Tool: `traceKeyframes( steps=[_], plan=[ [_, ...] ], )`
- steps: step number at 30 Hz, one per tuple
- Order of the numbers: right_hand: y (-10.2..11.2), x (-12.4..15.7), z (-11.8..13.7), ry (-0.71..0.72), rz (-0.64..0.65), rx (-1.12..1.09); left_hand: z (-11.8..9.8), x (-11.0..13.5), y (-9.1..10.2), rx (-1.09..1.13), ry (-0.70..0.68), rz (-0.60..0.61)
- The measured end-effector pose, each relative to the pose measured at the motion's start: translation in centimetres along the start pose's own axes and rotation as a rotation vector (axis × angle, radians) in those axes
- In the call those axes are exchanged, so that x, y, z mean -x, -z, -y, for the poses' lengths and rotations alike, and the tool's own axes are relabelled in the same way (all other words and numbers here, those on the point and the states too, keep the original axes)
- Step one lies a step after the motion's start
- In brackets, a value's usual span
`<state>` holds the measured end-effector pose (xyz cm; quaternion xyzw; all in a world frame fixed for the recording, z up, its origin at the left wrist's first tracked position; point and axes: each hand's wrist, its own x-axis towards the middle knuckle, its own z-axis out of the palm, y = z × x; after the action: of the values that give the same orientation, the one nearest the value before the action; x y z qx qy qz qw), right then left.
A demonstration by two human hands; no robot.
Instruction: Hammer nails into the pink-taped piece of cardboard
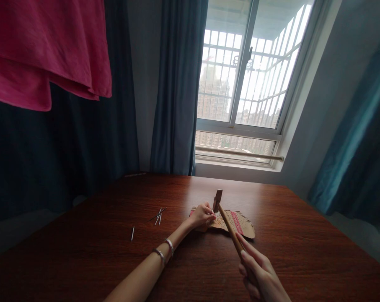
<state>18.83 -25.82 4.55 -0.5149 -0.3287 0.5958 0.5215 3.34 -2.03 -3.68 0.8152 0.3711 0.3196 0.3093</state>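
Observation:
My right hand is wrapped round the wooden handle of a hammer, its head raised just above my left hand. The fingers of my left hand are pinched together over a tan, flat piece with many small holes or dots and a pink-red patterned band. Whatever the left fingers grip is too small and hidden to make out. The tan piece has a notched edge at its upper right and lies flat on the table; my left hand covers part of it.
Several thin metal rods lie crossed on the brown wooden table, left of my left hand. A single short rod lies nearer to me. Behind the table are blue curtains and a barred window; a pink cloth hangs upper left.

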Motion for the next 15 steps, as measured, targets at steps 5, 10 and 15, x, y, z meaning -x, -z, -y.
traceKeyframes(
  steps=[5, 10, 15],
  plan=[
    [-0.3, 0.3, 0.5, 0.04, -0.005, -0.015, 0.1, -0.1, -0.1, -0.023, 0.015, 0.018],
    [-0.8, 0.4, 0.5, 0.069, 0.011, -0.042, 0.4, -0.1, -0.3, 0.01, 0.011, 0.007],
    [-1.2, 0.3, 0.2, 0.071, 0.008, -0.006, 0.6, -0.2, -0.5, 0.046, -0.013, 0.01]
  ],
)
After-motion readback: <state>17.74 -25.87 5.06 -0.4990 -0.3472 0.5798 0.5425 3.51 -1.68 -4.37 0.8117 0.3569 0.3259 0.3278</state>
